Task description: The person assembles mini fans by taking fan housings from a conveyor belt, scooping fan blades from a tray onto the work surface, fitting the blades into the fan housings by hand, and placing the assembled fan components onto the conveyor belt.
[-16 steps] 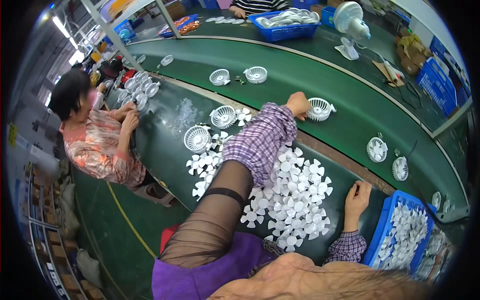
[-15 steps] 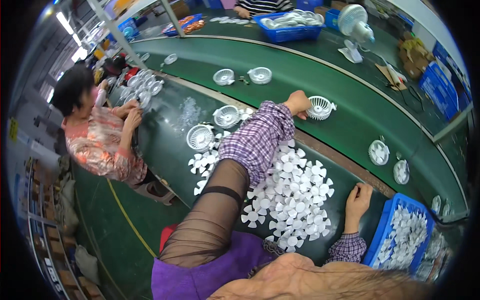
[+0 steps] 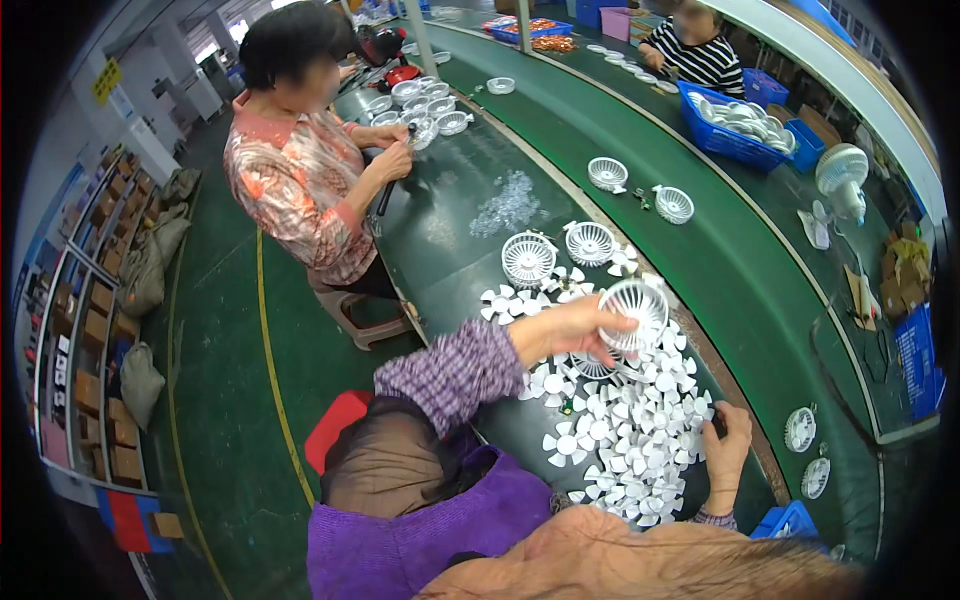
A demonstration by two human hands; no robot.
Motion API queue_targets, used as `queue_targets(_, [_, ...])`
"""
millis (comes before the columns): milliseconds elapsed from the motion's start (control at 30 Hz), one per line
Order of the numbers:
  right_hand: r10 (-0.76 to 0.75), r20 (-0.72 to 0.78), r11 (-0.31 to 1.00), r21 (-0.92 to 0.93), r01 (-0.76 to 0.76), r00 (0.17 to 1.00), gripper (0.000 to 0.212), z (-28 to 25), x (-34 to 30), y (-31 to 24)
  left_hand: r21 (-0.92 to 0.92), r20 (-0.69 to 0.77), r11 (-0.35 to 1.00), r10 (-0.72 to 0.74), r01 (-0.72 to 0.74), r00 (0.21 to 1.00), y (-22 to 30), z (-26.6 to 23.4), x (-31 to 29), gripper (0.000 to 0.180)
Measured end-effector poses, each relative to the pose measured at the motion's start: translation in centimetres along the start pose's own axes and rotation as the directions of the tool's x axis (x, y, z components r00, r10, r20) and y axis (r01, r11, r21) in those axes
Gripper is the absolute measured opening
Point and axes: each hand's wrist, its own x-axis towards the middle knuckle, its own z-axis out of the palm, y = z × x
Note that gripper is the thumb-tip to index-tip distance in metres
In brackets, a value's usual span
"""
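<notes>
My left hand [image 3: 572, 328] is closed on a round white fan housing [image 3: 640, 312] with a slotted grille, held above the table. Partly hidden under that hand is a second slotted housing [image 3: 594, 366]; whether it is held too I cannot tell. Below them spreads a pile of white fan blades [image 3: 630, 425]. At the pile's right edge my right hand [image 3: 730, 445] has its fingers curled in against the blades; what lies between them is hidden. Two more housings, one [image 3: 528, 259] beside the other [image 3: 590, 243], rest on the table beyond the pile.
A green conveyor belt [image 3: 720, 270] runs along the far side, carrying several housings. Small clear pieces [image 3: 505, 205] lie on the table. A co-worker [image 3: 300, 180] handles parts at the left; another person [image 3: 695, 55] sits across. A blue crate [image 3: 785, 522] stands at lower right.
My left hand has come back from the belt with a housing, now over the blade pile. My right hand has moved to the blades' edge. The whole view has turned left.
</notes>
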Motion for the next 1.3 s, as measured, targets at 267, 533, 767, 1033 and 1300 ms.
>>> queue_targets(267, [0.067, 0.285, 0.949, -0.314, 0.027, 0.956, 0.032, 1.3, 3.1, -2.4, 0.022, -0.039, 0.996, 0.085, -0.084, 0.996, -3.4, 2.4, -5.1, 0.051])
queue_targets(533, [0.078, 0.329, 0.925, -0.375, 0.055, 0.941, 0.034, 1.7, 3.2, -1.8, 0.138, -0.147, 0.975, 0.192, -0.172, 0.97, -3.8, 2.6, -3.0, 0.054])
queue_targets(767, [-0.083, 0.171, 0.865, -0.477, 0.156, 0.982, 0.027, 1.3, 1.9, -1.3, -0.031, -0.184, 0.998, 0.05, -0.056, 0.982, -3.6, 1.6, -0.1, 0.04])
queue_targets(1033, [-0.315, -0.087, 0.939, -0.177, 0.296, 0.945, 0.038, -1.1, 3.6, -10.8, 0.027, -0.079, 0.982, 0.19, -0.188, 0.979, -2.9, 4.6, 1.3, 0.054])
queue_targets(1300, [-0.315, -0.142, 0.949, -0.073, 0.307, 0.939, 0.039, 2.3, 3.0, -10.1, 0.205, -0.095, 0.97, 0.149, -0.127, 0.984, -5.9, 6.7, 2.0, 0.054])
